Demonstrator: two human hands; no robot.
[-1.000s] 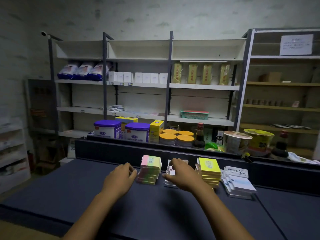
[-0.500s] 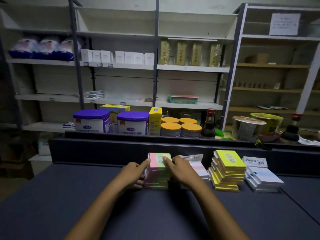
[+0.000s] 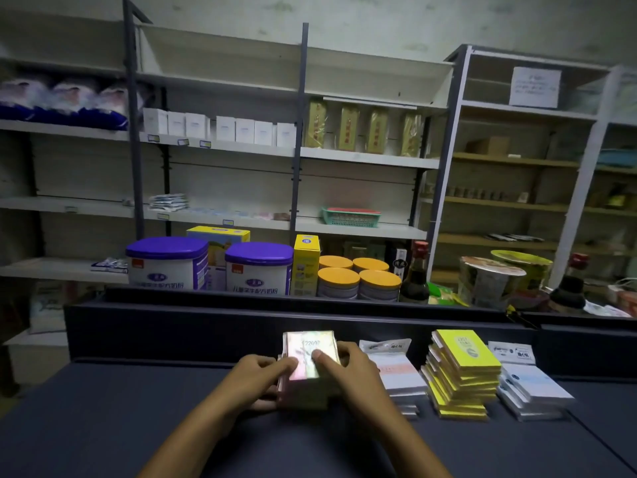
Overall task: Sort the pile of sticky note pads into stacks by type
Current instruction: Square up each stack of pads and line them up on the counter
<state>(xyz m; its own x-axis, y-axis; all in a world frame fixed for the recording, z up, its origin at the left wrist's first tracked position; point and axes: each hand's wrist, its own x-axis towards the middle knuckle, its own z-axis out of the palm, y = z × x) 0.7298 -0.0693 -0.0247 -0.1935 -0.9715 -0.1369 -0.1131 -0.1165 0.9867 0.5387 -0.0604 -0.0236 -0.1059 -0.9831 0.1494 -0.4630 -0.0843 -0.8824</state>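
Head view. The left hand (image 3: 259, 373) and right hand (image 3: 348, 372) gripped the multicoloured pad stack (image 3: 310, 369) from either side, thumbs curled onto its top, on the dark counter (image 3: 138, 419). To its right stood a white pad stack (image 3: 396, 374), a yellow pad stack (image 3: 463, 374) and a far-right white stack (image 3: 532, 381).

dim overall | glare on top pad (image 3: 312, 353) | edges bowed, wide-angle | shelves (image 3: 365, 157) slightly soft
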